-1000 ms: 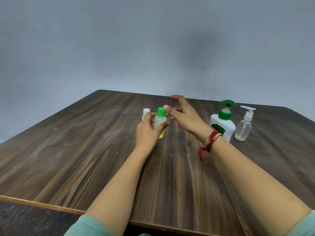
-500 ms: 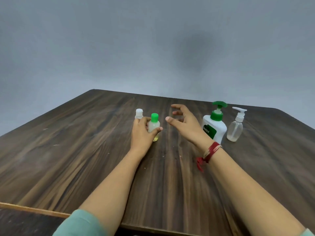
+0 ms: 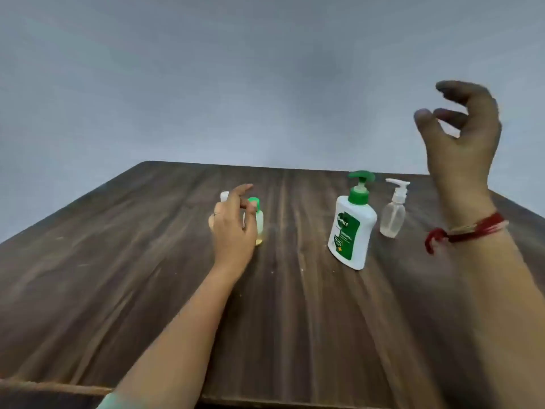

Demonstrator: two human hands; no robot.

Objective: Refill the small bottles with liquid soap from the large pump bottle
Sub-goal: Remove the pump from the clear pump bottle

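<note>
A small green-capped bottle (image 3: 259,221) with a little yellow liquid at its bottom stands on the dark wooden table (image 3: 118,261). My left hand (image 3: 233,231) is right against its left side with loosened fingers and the index finger stretched out; I cannot tell whether it touches the bottle. Only the cap of a small white-capped bottle (image 3: 224,196) shows behind that hand. The large white pump bottle (image 3: 351,231) with a green pump stands to the right. My right hand (image 3: 463,137) is raised high above the table's right side, fingers curled apart and empty.
A clear pump bottle (image 3: 393,214) with a white pump stands just right of the large bottle. The table's front edge (image 3: 265,404) runs near my elbows. A grey wall rises behind the table.
The green-capped bottle was set down on the table and my left hand's grip loosened. My right hand left the cap and rose up and to the right. The camera tilted up.
</note>
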